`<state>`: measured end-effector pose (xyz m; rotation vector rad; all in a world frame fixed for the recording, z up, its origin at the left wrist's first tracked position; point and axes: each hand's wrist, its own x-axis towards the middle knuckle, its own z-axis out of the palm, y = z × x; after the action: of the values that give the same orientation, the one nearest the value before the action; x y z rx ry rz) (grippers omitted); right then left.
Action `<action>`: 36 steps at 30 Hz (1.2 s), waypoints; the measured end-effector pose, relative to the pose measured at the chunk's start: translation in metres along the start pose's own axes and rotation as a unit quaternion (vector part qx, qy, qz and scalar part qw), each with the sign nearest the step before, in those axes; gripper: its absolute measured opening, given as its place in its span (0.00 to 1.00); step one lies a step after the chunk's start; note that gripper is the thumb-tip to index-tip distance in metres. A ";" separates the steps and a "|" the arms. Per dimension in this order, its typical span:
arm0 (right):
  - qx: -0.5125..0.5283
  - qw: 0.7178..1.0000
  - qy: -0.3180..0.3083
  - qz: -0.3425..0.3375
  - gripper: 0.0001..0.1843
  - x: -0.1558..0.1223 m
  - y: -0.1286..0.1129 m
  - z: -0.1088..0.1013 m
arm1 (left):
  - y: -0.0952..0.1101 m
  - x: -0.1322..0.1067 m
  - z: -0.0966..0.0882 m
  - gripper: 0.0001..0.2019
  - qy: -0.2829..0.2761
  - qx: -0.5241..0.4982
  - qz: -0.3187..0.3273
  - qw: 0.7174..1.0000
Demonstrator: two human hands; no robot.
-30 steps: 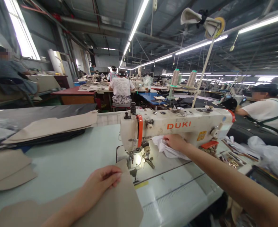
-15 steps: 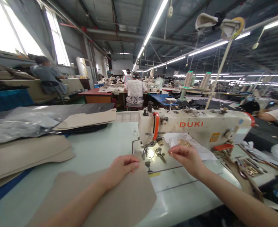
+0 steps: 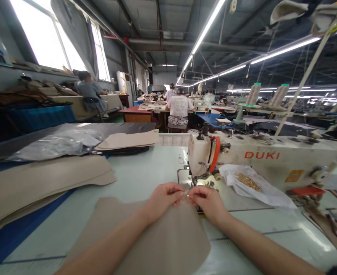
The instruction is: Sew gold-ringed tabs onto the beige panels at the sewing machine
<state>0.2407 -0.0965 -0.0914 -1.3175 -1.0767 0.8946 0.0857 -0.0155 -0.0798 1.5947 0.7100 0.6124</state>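
A large beige fabric panel [image 3: 168, 236] lies on the pale green table, its upper corner pinched by my left hand [image 3: 167, 196]. Close beside that corner, my right hand [image 3: 207, 202] holds a tiny gold-coloured metal piece [image 3: 188, 196] between thumb and forefinger; its exact kind is too small to tell. The fingertips of both hands nearly meet. Just beyond them stands the sewing machine [image 3: 260, 152], its needle area partly hidden by my right hand. Right of it, a white bag [image 3: 266, 193] holds a heap of small gold metal pieces [image 3: 247, 181].
Stacked beige panels [image 3: 54, 175] lie on the left, with more panels [image 3: 128, 140] and a clear plastic bag [image 3: 59, 143] behind. Thread cones [image 3: 253, 94] stand beyond the machine. A seated person [image 3: 178, 110] is farther ahead, another [image 3: 89, 93] at left.
My right hand has moved left from beside the white bag to the panel's corner, carrying the small gold piece. My left hand still pinches the panel. The view has turned left.
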 end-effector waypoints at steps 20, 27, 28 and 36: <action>0.087 0.995 0.047 0.002 0.16 -0.001 0.000 0.000 | 0.002 -0.010 0.008 0.09 0.051 0.061 0.007 0.997; 0.076 0.996 0.044 -0.001 0.17 -0.005 -0.007 0.002 | 0.009 -0.016 0.011 0.10 0.114 0.106 0.023 0.988; 0.077 0.996 0.043 -0.004 0.17 -0.005 -0.007 0.003 | 0.011 -0.016 0.012 0.10 0.120 0.108 0.024 0.987; 0.008 0.998 0.051 -0.048 0.07 -0.005 0.000 0.004 | 0.004 -0.017 0.016 0.09 0.104 0.109 0.038 0.988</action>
<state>0.2355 -0.0997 -0.0917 -1.2737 -1.0436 0.7549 0.0867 -0.0387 -0.0779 1.7834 0.8991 0.7878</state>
